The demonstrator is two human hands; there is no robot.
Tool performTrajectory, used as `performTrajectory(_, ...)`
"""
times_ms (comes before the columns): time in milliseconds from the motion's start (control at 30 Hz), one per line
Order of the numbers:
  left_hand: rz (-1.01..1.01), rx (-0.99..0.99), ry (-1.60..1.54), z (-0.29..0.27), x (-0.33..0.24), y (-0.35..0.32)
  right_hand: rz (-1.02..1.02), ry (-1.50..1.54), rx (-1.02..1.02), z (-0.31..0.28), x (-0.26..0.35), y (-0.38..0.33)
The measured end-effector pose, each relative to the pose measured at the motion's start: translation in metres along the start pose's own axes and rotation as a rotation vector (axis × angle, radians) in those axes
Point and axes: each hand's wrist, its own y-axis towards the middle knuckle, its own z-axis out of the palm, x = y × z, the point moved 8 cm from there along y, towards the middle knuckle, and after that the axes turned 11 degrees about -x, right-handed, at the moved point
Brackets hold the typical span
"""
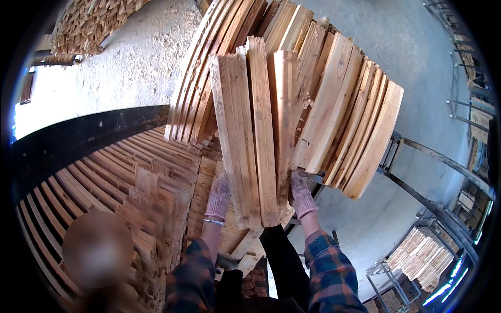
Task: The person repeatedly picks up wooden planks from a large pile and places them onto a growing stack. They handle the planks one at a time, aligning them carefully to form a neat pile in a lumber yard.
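Several rough wooden boards (236, 141) stand side by side between my two gloved hands, their near ends pointing toward me. My left hand (218, 192) presses against the left side of this bundle, its fingers partly hidden behind the wood. On the other side, my right hand (301, 191) grips the bundle's right edge, close to the near ends of more boards. Beyond and to the right lies a larger stack of planks (329, 107), set on edge and fanned out. The far ends of the held boards overlap that stack.
To the left, a slatted pile of wood strips (99, 175) sits below a dark metal beam (94, 128). Metal frame bars (433, 154) extend at the right. A wood stack (420, 255) stands lower right, and heaped wood pieces (94, 23) lie far left. A blurred round shape covers the lower left.
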Motion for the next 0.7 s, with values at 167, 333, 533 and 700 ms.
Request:
performTrajectory(167, 0.220, 0.105, 0.598, -0.087, 0.018, -0.053, -0.148, -0.135, 0.418, 0.011, 0.101, -0.084)
performTrajectory(333, 0.187, 0.099, 0.183, -0.050, -0.087, -0.113, -0.135, 0.294, 0.332, 0.020, 0.110, -0.081)
performTrajectory(533, -0.058, 0.111, -0.321, -0.057, -0.090, -0.174, -0.390, 0.242, 0.298, -0.010, 0.197, -0.149)
performTrajectory(700, -0.114, 0.297, -0.685, -0.050, -0.150, -0.242, 0.109, 1.086, 0.642, -0.053, 0.173, -0.213)
